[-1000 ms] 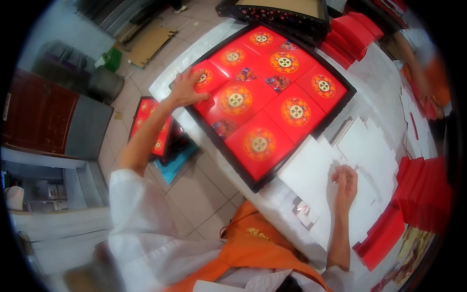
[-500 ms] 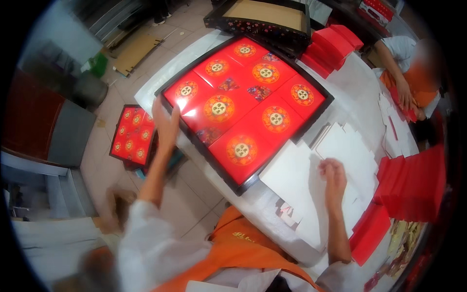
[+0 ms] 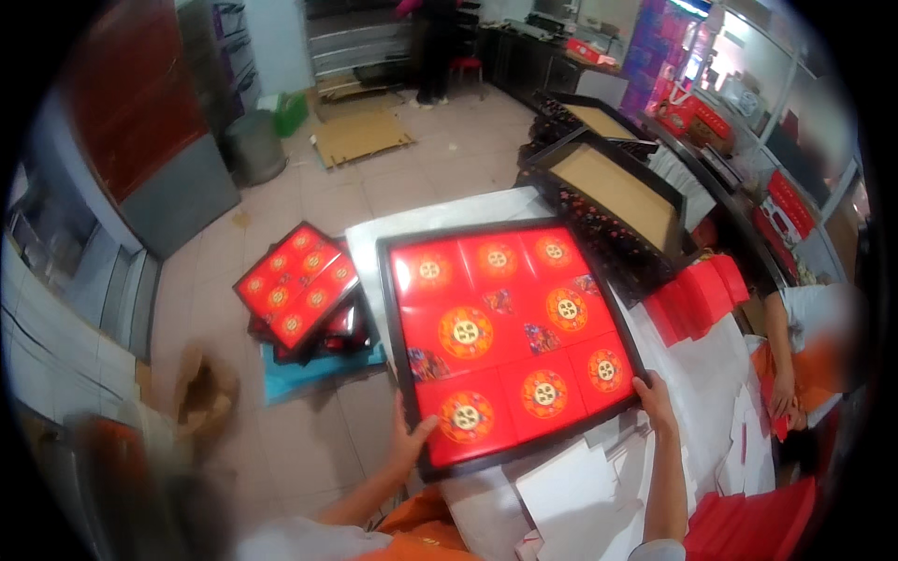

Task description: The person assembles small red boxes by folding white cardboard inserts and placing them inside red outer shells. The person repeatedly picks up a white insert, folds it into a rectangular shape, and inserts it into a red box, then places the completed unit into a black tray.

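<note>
A black-rimmed tray (image 3: 394, 318) spans the middle of the view, packed with red square boxes (image 3: 505, 369) that bear round orange-and-gold emblems. My left hand (image 3: 408, 441) is closed round its near left corner, thumb on top of the rim. At the near right edge, my right hand (image 3: 657, 400) grips the rim with the fingers partly hidden under it. The tray lies over the white-covered table (image 3: 369, 241); whether it is lifted off the cover, I cannot tell. White cards (image 3: 571, 496) lie spread by its near side.
Similar filled trays (image 3: 297, 280) are stacked low at the left above a blue sheet (image 3: 323, 376). Black trays with tan bottoms (image 3: 617, 187) stand beyond the table. Red stacks (image 3: 697, 297) sit on the right, where a co-worker's hands (image 3: 784, 402) hold something red. A brown bag (image 3: 206, 393) stands on the floor.
My right hand has left the white cards and taken the tray's right edge. My left hand has moved to the near left corner. The tray has turned and the view has swung up.
</note>
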Motion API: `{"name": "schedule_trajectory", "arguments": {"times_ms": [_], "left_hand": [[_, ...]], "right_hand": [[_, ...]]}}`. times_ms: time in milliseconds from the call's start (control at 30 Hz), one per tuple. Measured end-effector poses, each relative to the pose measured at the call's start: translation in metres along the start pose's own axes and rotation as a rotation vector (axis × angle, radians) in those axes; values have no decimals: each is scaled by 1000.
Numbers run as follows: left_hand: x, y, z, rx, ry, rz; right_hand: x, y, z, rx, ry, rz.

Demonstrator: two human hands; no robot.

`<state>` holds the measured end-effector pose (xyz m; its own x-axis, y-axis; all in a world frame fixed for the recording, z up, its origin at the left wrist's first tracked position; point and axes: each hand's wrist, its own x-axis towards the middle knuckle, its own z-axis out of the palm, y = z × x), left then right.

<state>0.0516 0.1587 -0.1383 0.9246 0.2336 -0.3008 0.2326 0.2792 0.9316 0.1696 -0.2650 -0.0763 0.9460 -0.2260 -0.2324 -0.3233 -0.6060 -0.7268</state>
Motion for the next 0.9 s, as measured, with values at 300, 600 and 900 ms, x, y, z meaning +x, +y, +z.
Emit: {"name": "schedule_trajectory", "arguments": {"times_ms": [300, 600, 900], "left_hand": [[-39, 16, -14, -310, -71, -188], [-61, 14, -1, -290, 150, -9], [-139, -36, -36, -490, 486, 238]], "right_hand": [[-5, -17, 5, 300, -355, 122], [-8, -19, -6, 531, -533, 162], [-63, -8, 10, 673, -538, 75]]}}
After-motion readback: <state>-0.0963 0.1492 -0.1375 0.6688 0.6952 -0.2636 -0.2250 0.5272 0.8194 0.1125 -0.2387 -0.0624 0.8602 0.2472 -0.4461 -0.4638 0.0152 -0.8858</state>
